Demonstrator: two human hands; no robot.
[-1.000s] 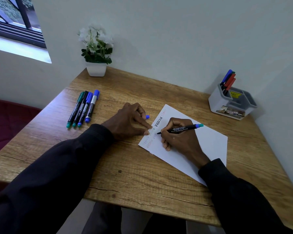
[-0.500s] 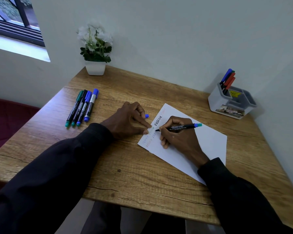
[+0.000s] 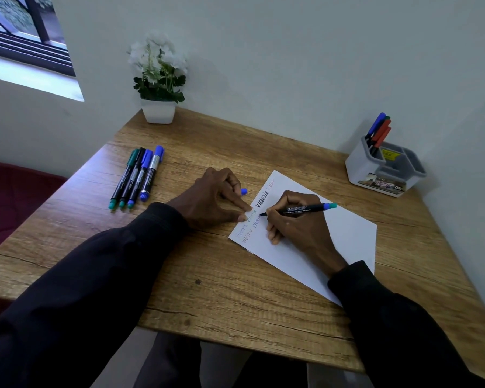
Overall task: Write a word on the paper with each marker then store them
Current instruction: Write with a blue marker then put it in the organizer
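Right hand (image 3: 297, 228) grips black marker (image 3: 300, 210), teal end, tip on paper (image 3: 345, 242).

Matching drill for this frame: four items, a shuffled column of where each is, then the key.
Items: 1 blue cap; 2 black marker; 3 row of four markers; 4 organizer.
Places: A far right of the table; B in the right hand, tip on the paper; C flat on the table's left side; D in the left hand's curled fingers.
Pairs: 1-D; 2-B; 3-C; 4-A.
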